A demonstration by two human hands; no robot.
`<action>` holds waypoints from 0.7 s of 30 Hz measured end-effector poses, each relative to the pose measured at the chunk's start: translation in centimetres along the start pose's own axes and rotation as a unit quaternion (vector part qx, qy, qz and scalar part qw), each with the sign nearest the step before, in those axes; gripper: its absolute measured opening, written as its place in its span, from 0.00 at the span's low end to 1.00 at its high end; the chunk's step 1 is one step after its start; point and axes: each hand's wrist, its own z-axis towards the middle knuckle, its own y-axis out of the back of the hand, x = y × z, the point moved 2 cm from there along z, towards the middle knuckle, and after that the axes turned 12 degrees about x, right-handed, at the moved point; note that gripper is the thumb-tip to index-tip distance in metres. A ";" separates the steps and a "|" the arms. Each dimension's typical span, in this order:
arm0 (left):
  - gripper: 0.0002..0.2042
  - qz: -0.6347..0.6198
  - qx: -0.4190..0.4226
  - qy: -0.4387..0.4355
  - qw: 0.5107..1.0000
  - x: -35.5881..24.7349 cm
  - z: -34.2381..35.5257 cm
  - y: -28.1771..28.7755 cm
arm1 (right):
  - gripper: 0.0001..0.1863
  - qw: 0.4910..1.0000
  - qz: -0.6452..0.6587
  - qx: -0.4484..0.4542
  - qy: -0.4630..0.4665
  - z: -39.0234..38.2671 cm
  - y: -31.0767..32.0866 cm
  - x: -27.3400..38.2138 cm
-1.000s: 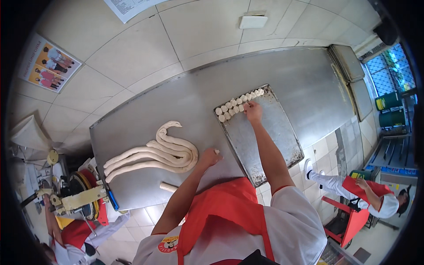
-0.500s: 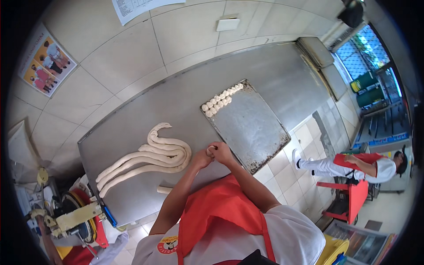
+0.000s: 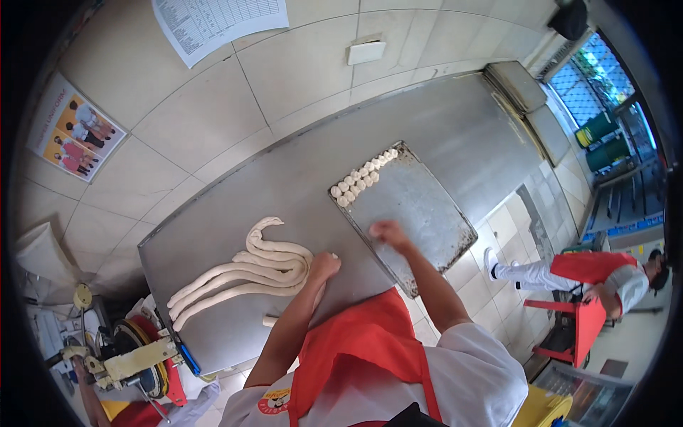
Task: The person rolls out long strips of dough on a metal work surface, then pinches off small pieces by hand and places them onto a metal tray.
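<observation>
My left hand (image 3: pixel 324 265) is closed on a short strip of pale dough (image 3: pixel 319 295) at the right side of the long, looped dough ropes (image 3: pixel 224 277). My right hand (image 3: pixel 386 232) is over the left half of a worn metal tray (image 3: pixel 465 241), fingers curled and blurred; what they hold is hidden. Small dough pieces (image 3: pixel 358 181) sit in two uneven rows along the tray's far left edge. Another dough piece (image 3: pixel 269 320) lies by my left forearm, partly hidden.
The steel table (image 3: pixel 299 164) runs along a tiled wall, with stacked trays (image 3: pixel 515 89) at its far right end. Machinery (image 3: pixel 142 352) and a co-worker's arm (image 3: pixel 87 381) are at the lower left. Another co-worker (image 3: pixel 601 270) stands at the right beside a red stand (image 3: pixel 576 331).
My hands, together half a second ago, are now apart: the right has moved right and up toward the tray, the left slightly down. The co-worker at the right has shifted posture.
</observation>
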 end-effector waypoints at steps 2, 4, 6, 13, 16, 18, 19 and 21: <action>0.20 0.014 0.025 0.031 0.999 -2.2 -1.2 0.4 | 0.09 0.988 0.052 -0.143 0.017 3.0 6.4 -0.9; 0.20 0.049 0.009 0.059 0.997 -1.7 -2.9 1.1 | 0.11 0.966 -0.041 -0.254 -0.004 7.4 6.3 3.0; 0.22 0.033 0.003 0.047 0.998 -0.1 -2.9 0.8 | 0.12 0.955 -0.072 -0.287 0.008 10.7 5.8 6.6; 0.28 -0.064 -0.003 -0.057 0.996 0.1 -4.6 0.9 | 0.14 0.866 -0.317 -0.385 0.025 9.9 3.1 6.3; 0.33 -0.062 -0.048 -0.156 0.985 -2.8 -3.6 0.0 | 0.15 0.985 0.029 -0.125 0.112 4.5 1.8 -1.0; 0.31 -0.144 -0.066 -0.152 0.976 0.0 -5.8 0.0 | 0.12 0.987 -0.138 0.081 -0.022 0.6 -9.3 2.0; 0.29 -0.205 -0.063 -0.181 0.960 -0.3 -6.5 0.1 | 0.13 0.980 -0.158 0.124 -0.014 -1.3 -11.9 2.3; 0.28 -0.208 -0.036 -0.178 0.961 0.4 -6.6 0.1 | 0.13 0.970 -0.186 0.159 -0.002 -3.1 -14.6 3.4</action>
